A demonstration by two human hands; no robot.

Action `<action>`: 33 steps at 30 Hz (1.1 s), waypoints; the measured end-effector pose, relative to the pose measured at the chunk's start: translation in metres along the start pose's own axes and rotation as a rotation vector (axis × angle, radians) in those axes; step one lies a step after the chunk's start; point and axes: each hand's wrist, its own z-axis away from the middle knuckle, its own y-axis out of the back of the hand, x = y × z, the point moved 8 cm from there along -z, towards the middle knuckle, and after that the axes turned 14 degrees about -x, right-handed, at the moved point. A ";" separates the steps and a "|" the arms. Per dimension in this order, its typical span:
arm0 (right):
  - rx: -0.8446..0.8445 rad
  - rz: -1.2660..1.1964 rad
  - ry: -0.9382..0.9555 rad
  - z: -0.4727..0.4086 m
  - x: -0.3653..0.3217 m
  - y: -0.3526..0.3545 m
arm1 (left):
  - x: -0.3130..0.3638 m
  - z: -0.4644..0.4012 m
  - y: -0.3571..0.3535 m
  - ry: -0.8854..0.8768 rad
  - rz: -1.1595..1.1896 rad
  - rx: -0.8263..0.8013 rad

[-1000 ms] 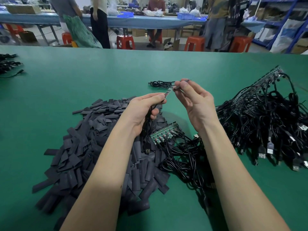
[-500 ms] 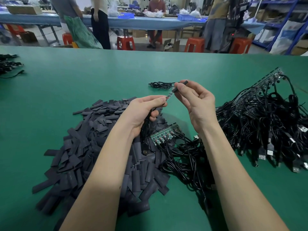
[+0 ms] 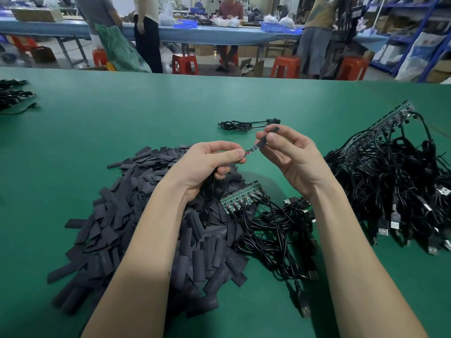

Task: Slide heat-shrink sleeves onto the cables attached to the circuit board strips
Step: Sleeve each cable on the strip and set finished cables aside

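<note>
Head view: your left hand [image 3: 207, 162] pinches the small board [image 3: 251, 150] by its cable end, fingers curled round the cable, and your right hand [image 3: 288, 152] pinches the sleeve [image 3: 267, 139] over the board's tip, above the sleeve pile [image 3: 136, 230] on the table [image 3: 122, 113]. The sleeve is light, soft and flattens shut, so hold its edges, and hold the thin, snappable board near the solder joints. Since half a second ago the sleeve has turned more upright with its mouth at the board; the strip [image 3: 241, 196] hasn't moved.
</note>
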 end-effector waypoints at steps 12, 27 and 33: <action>-0.108 -0.063 0.014 -0.004 0.010 -0.021 | 0.004 0.000 -0.002 -0.085 0.091 -0.047; 0.128 -0.032 -0.060 -0.004 0.011 -0.001 | 0.024 0.004 -0.002 -0.356 -0.423 0.133; 0.112 -0.029 -0.088 -0.004 0.015 -0.001 | 0.021 0.004 0.000 -0.363 -0.490 0.147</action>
